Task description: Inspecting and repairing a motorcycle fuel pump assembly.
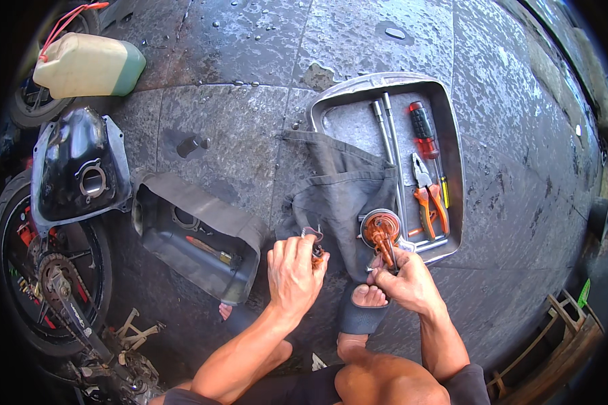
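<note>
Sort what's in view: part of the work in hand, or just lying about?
Likely in the work:
small dark part, in the left hand
round orange-brown part, in the right hand
pliers and screwdriver in the tray nearby

Apparently lying about:
jerrycan
dark open container
black tank, though possibly related

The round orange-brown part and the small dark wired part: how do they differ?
The round orange-brown part shows a wide disc; the small dark wired part looks more compact. The first, in the right hand, is mostly exposed; the second, in the left hand, is partly covered. Both are hand-held.
</note>
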`<control>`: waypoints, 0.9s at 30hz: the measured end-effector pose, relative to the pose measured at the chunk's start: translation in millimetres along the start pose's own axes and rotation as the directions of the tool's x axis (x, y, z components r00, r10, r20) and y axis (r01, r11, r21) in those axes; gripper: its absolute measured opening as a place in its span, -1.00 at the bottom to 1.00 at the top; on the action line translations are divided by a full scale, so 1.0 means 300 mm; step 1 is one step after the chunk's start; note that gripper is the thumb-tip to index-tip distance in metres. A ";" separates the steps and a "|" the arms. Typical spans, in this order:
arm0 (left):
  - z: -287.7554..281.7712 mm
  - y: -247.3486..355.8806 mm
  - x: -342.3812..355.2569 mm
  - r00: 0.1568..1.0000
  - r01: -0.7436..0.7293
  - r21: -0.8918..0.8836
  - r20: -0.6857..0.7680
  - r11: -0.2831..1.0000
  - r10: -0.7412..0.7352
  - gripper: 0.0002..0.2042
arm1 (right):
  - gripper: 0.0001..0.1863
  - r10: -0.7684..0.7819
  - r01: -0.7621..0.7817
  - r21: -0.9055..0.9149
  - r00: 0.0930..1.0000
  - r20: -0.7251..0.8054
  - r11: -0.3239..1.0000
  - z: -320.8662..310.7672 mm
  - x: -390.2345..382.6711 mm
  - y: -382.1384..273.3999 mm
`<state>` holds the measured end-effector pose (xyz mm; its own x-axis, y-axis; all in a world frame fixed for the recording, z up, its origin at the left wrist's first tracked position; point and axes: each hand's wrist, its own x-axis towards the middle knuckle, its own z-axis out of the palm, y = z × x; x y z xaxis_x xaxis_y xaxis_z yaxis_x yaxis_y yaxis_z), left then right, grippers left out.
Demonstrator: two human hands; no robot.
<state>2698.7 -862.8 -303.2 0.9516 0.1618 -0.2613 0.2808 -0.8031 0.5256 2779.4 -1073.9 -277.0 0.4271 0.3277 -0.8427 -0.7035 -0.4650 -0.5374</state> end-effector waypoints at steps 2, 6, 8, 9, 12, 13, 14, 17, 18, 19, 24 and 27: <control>0.018 -0.008 0.004 0.997 0.073 0.006 0.029 0.997 -0.073 -0.59 | -0.87 -0.006 0.006 0.023 1.000 -0.004 1.000 0.000 -0.003 0.010; 0.017 0.005 0.017 0.988 0.130 0.076 0.072 0.989 -0.135 -0.54 | -0.88 -0.004 0.005 0.076 1.000 -0.012 0.997 -0.003 -0.002 0.023; 0.005 0.049 0.015 0.993 0.115 0.054 -0.026 0.992 -0.113 -0.52 | -0.87 0.012 -0.010 0.059 1.000 -0.021 0.998 -0.014 -0.005 0.033; -0.003 0.077 0.009 0.988 0.100 0.032 -0.125 0.994 -0.095 -0.50 | -0.86 0.027 -0.025 0.040 0.999 -0.027 0.999 -0.022 -0.008 0.039; 0.004 0.131 -0.028 0.989 -0.145 -0.232 -0.069 0.962 0.133 -0.69 | -0.84 -0.066 0.066 -0.015 0.997 -0.031 0.998 -0.031 -0.010 0.067; 0.020 0.156 -0.028 0.996 -0.069 -0.386 0.020 0.920 0.084 -0.74 | -0.84 -0.069 0.068 -0.015 0.997 -0.032 0.998 -0.031 -0.019 0.061; 0.041 0.177 -0.024 0.992 0.019 -0.520 0.118 0.854 0.049 -0.79 | -0.83 -0.085 0.082 -0.060 0.996 -0.041 0.995 -0.030 -0.020 0.058; 0.085 0.187 -0.024 0.930 0.323 -0.640 0.353 0.698 -0.107 -0.79 | -0.80 -0.131 0.124 -0.100 0.989 -0.066 0.987 -0.024 -0.017 0.057; 0.095 0.188 -0.026 0.876 0.461 -0.685 0.452 0.565 -0.166 -0.79 | -0.79 -0.156 0.148 -0.095 0.984 -0.082 0.984 -0.022 -0.019 0.060; 0.095 0.184 -0.027 0.890 0.440 -0.678 0.418 0.589 -0.182 -0.78 | -0.78 -0.133 0.130 -0.042 0.987 -0.086 0.991 -0.021 -0.015 0.062; 0.115 0.248 -0.008 0.999 0.016 -0.210 0.054 0.978 -0.005 -0.59 | -0.74 -0.066 0.066 0.003 0.994 -0.092 0.998 -0.054 -0.011 0.045; 0.127 0.276 0.010 0.971 0.154 -0.184 0.210 0.971 -0.114 -0.62 | -0.73 -0.128 0.107 -0.151 0.982 -0.137 0.983 -0.065 -0.018 0.029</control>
<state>2720.0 -950.5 -291.3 0.8657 0.1284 -0.4837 0.4420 -0.6494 0.6188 2782.0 -1095.6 -277.7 0.5873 0.2692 -0.7633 -0.5597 -0.5461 -0.6233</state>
